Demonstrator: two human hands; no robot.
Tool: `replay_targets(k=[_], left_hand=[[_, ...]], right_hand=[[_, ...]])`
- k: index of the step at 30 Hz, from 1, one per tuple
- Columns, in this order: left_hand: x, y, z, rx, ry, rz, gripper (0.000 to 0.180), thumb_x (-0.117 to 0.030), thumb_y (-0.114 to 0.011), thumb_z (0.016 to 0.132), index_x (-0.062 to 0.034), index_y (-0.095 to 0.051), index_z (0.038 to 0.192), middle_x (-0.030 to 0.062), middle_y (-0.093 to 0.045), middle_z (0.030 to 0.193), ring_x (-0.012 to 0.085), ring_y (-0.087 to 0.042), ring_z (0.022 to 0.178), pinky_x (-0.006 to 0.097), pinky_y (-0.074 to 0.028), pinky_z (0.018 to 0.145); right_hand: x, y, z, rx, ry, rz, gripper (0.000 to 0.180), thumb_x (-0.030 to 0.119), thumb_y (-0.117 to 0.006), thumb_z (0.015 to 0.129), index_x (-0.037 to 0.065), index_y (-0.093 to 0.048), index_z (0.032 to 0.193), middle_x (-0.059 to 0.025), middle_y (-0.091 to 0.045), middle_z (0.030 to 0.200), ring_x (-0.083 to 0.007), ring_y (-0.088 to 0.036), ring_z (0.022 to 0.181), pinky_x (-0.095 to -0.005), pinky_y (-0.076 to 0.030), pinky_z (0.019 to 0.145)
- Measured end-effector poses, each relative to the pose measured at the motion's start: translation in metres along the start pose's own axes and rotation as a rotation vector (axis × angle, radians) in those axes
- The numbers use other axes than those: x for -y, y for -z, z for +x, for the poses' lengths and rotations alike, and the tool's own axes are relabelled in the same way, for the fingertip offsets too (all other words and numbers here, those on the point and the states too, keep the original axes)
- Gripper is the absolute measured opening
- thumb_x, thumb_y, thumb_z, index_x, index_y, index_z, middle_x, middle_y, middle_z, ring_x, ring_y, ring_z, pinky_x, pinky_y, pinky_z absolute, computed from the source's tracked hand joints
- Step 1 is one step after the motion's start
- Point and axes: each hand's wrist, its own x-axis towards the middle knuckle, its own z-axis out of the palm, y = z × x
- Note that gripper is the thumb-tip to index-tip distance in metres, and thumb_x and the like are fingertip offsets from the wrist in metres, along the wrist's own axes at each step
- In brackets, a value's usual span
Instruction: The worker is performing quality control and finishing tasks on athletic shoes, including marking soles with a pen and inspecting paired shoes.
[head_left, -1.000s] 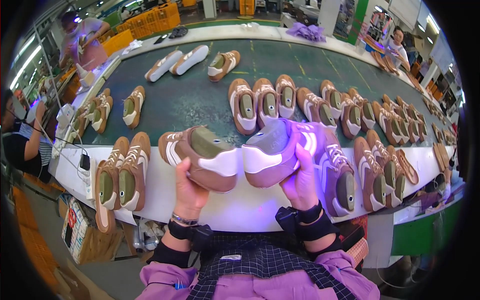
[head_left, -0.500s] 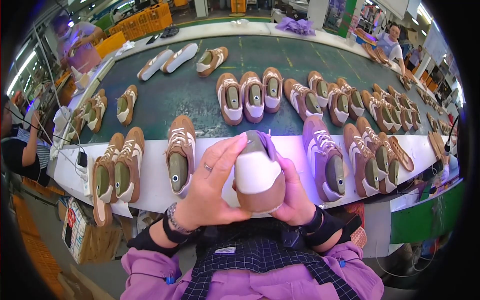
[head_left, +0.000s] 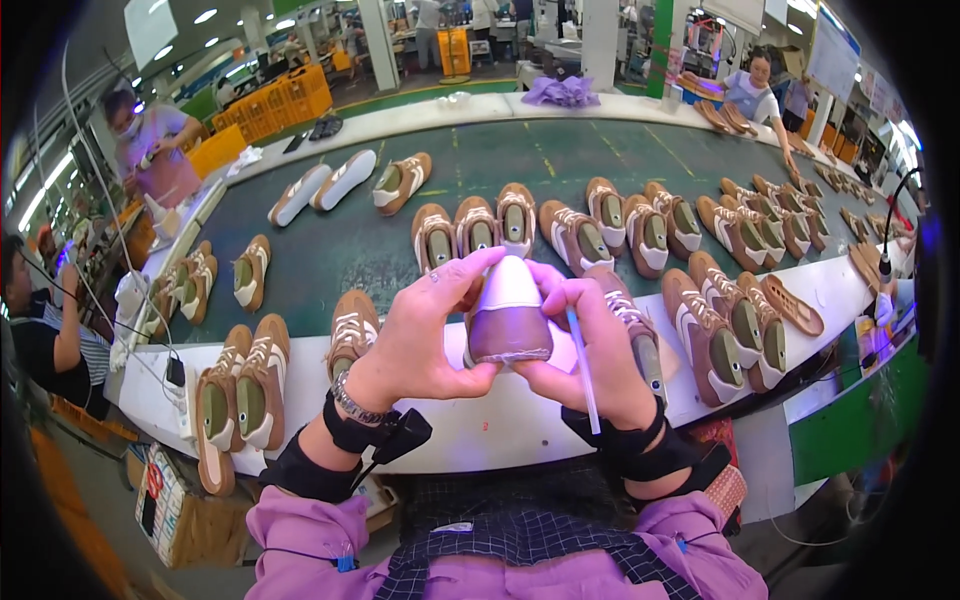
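Between both hands I hold a brown shoe (head_left: 510, 330) with a white heel patch, its heel end facing me. My left hand (head_left: 425, 325) grips one side, thumb low near the sole edge and fingers on top. My right hand (head_left: 600, 345) grips the other side, and a thin white stick (head_left: 583, 375), like a pen, is also tucked in its fingers. Most of the shoe's front is hidden behind its heel and my hands. Nearest behind my left hand stands a laced brown shoe (head_left: 352, 325); another laced shoe (head_left: 645, 350) is partly covered by my right hand.
A white ledge (head_left: 480, 425) runs before me, with a pair of shoes (head_left: 262, 380) at left and several at right (head_left: 705, 330). Beyond lies a green conveyor belt (head_left: 350, 255) carrying rows of shoes. Co-workers stand at far left (head_left: 155, 150) and far right (head_left: 755, 95).
The shoe has turned in my hands, showing more of its brown heel base. The white stick in my right hand has come into sight. My view has tilted upward.
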Motion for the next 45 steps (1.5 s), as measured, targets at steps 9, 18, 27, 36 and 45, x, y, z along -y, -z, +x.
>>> replay_targets(k=[9, 18, 27, 36, 45], left_hand=[[-0.010, 0.011, 0.000, 0.032, -0.025, 0.178, 0.083, -0.018, -0.071, 0.052, 0.0006, -0.045, 0.128, 0.0104, -0.052, 0.088, 0.0211, -0.057, 0.078, 0.029, -0.051, 0.069], [-0.004, 0.007, 0.001, -0.009, 0.011, 0.109, 0.078, -0.019, -0.070, 0.056, 0.0010, -0.045, 0.127, 0.0131, -0.053, 0.088, 0.0249, -0.056, 0.076, 0.031, -0.048, 0.067], [0.013, 0.004, -0.033, -0.159, 0.023, 0.046, 0.093, -0.037, -0.085, 0.053, -0.0031, -0.040, 0.127, 0.0170, -0.046, 0.124, 0.0310, -0.047, 0.115, 0.040, -0.035, 0.098], [0.006, -0.006, -0.030, -0.084, -0.103, 0.101, 0.068, -0.020, -0.085, 0.046, -0.0038, -0.060, 0.107, 0.0117, -0.061, 0.110, 0.0245, -0.054, 0.098, 0.038, -0.039, 0.090], [0.004, -0.020, -0.039, -0.194, -0.168, 0.102, 0.071, -0.011, -0.085, 0.048, -0.0038, -0.053, 0.111, 0.0144, -0.058, 0.108, 0.0280, -0.056, 0.097, 0.039, -0.042, 0.084]], right_hand=[[0.004, 0.002, 0.010, 0.109, 0.010, -0.022, 0.053, 0.015, -0.077, 0.061, 0.003, -0.043, 0.099, -0.0218, -0.059, 0.110, -0.0223, -0.062, 0.082, -0.0297, -0.049, 0.075], [-0.014, -0.002, 0.017, 0.087, -0.015, -0.001, 0.048, 0.010, -0.076, 0.062, 0.003, -0.044, 0.097, -0.0204, -0.059, 0.109, -0.0196, -0.062, 0.087, -0.0276, -0.049, 0.077], [-0.025, -0.002, 0.021, 0.135, -0.262, 0.490, 0.076, 0.015, -0.085, 0.061, -0.003, -0.042, 0.121, -0.0154, -0.050, 0.124, -0.0225, -0.047, 0.119, -0.0350, -0.035, 0.103], [-0.006, 0.007, 0.015, 0.010, -0.357, 0.676, 0.047, 0.030, -0.041, 0.093, -0.002, -0.037, 0.127, -0.0139, -0.053, 0.115, -0.0210, -0.051, 0.111, -0.0339, -0.038, 0.095], [0.014, 0.015, 0.018, -0.009, -0.501, 0.788, 0.016, 0.012, -0.057, 0.089, 0.000, -0.052, 0.098, -0.0045, -0.055, 0.078, -0.0080, -0.053, 0.059, -0.0228, -0.045, 0.049]])
